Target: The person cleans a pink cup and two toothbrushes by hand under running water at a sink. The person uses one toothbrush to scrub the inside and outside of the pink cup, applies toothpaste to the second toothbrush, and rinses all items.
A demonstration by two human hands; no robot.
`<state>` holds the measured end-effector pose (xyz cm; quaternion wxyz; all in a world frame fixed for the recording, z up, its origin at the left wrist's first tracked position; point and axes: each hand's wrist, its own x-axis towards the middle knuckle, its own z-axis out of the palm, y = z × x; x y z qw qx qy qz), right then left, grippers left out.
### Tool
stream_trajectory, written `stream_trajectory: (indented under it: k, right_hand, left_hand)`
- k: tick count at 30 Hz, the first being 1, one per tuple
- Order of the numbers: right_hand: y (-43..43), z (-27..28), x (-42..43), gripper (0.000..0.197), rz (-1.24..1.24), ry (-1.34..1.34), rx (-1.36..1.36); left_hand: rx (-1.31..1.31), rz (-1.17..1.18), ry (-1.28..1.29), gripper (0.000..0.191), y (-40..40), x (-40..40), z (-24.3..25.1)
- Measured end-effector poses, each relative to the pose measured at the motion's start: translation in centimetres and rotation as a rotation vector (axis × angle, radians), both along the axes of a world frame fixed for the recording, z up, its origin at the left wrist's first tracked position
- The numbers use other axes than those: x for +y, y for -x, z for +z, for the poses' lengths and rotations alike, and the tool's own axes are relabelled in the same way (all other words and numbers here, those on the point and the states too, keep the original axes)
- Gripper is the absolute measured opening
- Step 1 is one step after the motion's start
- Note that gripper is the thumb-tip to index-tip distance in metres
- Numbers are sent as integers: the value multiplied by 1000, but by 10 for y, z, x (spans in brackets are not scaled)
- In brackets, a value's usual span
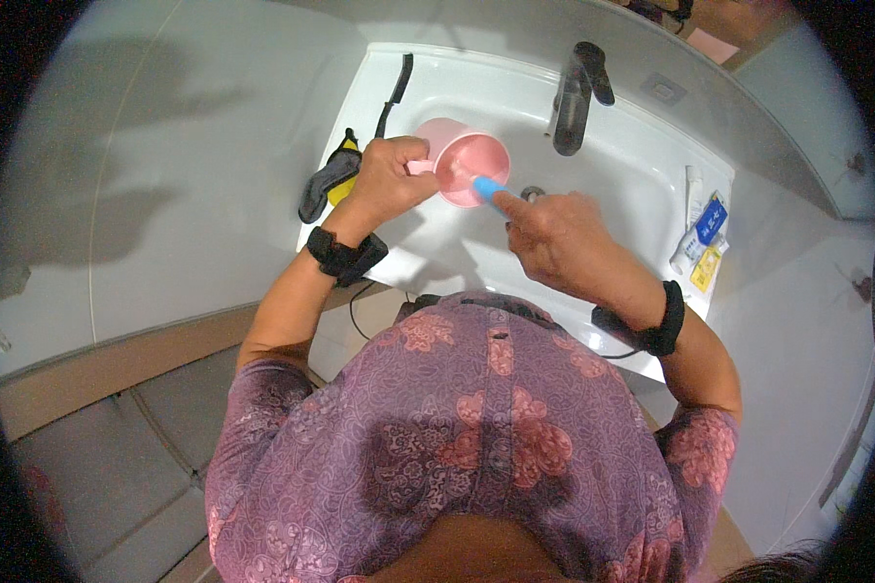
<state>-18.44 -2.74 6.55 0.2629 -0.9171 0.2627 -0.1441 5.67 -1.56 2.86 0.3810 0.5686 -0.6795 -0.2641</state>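
My left hand [394, 178] grips the handle of a pink plastic mug [441, 135], which is tilted so that its mouth faces me above the sink basin. Between the fingers of my right hand [565, 237] is a blue-handled tool [490, 191], perhaps a brush. Its far end reaches inside the mug, and I cannot make out its head clearly. The pink inner wall shows a pale, glossy patch that may be water or foam. Below both hands lies the white washbasin [437, 251], with a round drain [532, 194] partly behind my right hand.
A dark faucet [572, 102] rises from the basin's back edge. Toothpaste-like tubes [700, 226] and a yellow packet [709, 268] lie on the right rim. On the left rim are a black comb-like item [402, 79] and a grey-and-yellow cloth [329, 186]. A mirror [663, 87] borders the back.
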Motion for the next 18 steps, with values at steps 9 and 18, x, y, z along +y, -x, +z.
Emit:
stream_trajectory:
  k: [9, 18]
  right_hand:
    - [-2, 3, 14, 49, -72, 370, 335]
    - [11, 15, 18, 47, -10, -216, -91]
  left_hand:
    - [-179, -18, 193, 27, 4, -5, -3]
    - [-148, 55, 375, 21, -9, 1, -6]
